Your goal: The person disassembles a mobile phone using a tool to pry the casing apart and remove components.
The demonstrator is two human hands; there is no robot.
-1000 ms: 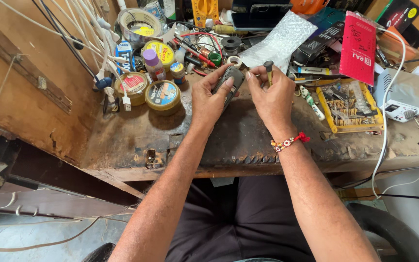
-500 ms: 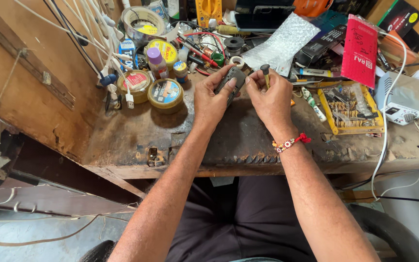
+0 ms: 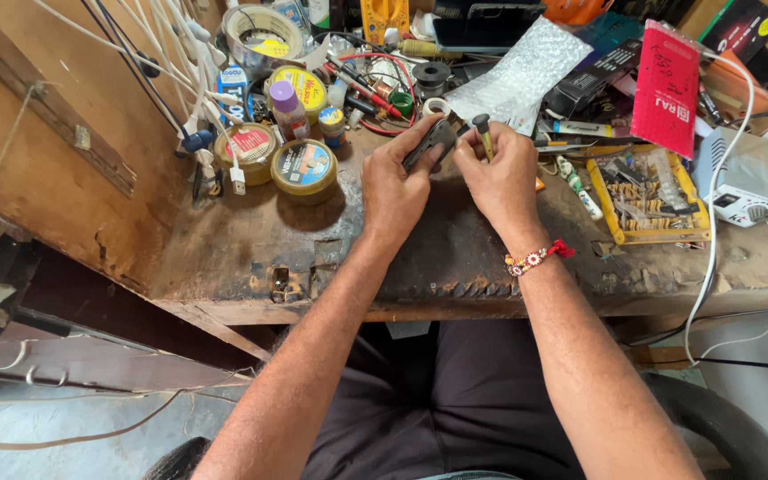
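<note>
- Left hand (image 3: pixel 393 182) gripping small dark device (image 3: pixel 433 142) above worn bench (image 3: pixel 251 249), thumb on top.
- Right hand (image 3: pixel 495 173) pinching screwdriver (image 3: pixel 484 133), handle up, tip hidden.
- Likely mid-job: device looks whole, nothing laid out loose beside it.
- Bit tray (image 3: pixel 655 196) just right.

A worn, stained wooden workbench (image 3: pixel 251 258) fills the centre. At nine o'clock stands a scuffed wooden side panel (image 3: pixel 46 178). Grey concrete floor (image 3: pixel 64 444) shows at seven o'clock. Light is even, daylight-like.
</note>
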